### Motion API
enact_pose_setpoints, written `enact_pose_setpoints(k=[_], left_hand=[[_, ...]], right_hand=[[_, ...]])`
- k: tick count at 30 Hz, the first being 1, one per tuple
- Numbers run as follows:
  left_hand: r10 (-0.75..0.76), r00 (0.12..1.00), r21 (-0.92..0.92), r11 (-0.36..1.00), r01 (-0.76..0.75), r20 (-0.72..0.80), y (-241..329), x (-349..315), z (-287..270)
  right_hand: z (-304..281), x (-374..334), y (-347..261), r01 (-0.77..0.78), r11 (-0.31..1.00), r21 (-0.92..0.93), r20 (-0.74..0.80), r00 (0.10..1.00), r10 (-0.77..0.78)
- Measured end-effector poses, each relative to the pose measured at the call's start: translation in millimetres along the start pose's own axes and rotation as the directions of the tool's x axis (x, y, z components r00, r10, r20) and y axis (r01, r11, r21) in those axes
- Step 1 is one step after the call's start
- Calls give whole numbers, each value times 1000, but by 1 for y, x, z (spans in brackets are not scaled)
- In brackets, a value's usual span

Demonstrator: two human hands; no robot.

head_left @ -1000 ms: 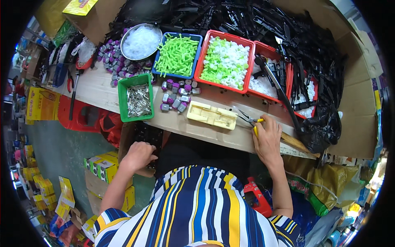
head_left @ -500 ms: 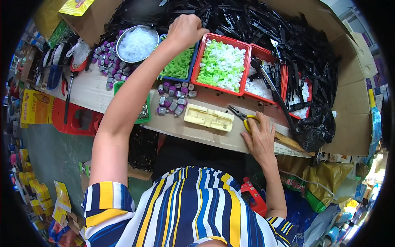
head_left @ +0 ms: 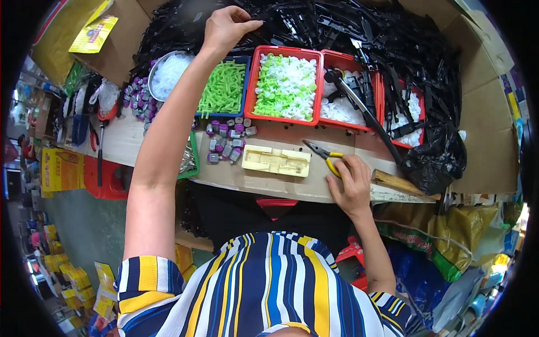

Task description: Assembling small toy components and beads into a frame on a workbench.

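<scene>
My left hand [head_left: 227, 29] reaches far across the bench to the heap of black plastic parts [head_left: 314, 28]. Thumb and fingers come together there in a pinch, but I cannot make out what is between them. Below that arm lies a blue tray [head_left: 247, 73] of green plastic pieces [head_left: 223, 87]. My right hand [head_left: 352, 182] rests at the near edge, fingers curled over the yellow handles of a pair of pliers [head_left: 321, 151], jaws pointing up and left. Left of the pliers sits a cream moulded block [head_left: 276, 161] with recesses, apparently a fixture.
Red trays [head_left: 286, 119] hold green and white pieces. Grey-purple blocks [head_left: 227, 145] lie loose near a green tray [head_left: 195, 154]. A metal bowl [head_left: 160, 92] stands left. Right are a long black bar [head_left: 365, 109], a wooden handle [head_left: 398, 182] and a black bag [head_left: 435, 163].
My left hand has moved from beside the blue and red trays farther out over the black heap. The right hand stays at the pliers. The whole view has shifted slightly.
</scene>
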State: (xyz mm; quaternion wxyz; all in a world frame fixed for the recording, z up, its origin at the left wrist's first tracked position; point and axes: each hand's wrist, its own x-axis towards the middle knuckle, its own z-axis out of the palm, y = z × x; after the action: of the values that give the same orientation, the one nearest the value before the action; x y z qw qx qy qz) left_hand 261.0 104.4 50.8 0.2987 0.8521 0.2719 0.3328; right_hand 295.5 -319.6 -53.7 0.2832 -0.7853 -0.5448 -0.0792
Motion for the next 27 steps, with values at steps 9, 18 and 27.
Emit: enact_pose_setpoints(k=[9,18,27], left_hand=[[307,887,-122,952,-282,345,66,-146,-43],[355,884,-7,929,-371,305,39,-255,-10],[351,905,-67,936,-345,240,34,-256,-18]], right_hand=[[-4,4,1,96,995,15,-199,976,-91],[12,58,-60,245,961,124,34,967,-251],[29,67,-55,310,941,136,37,948,-317]])
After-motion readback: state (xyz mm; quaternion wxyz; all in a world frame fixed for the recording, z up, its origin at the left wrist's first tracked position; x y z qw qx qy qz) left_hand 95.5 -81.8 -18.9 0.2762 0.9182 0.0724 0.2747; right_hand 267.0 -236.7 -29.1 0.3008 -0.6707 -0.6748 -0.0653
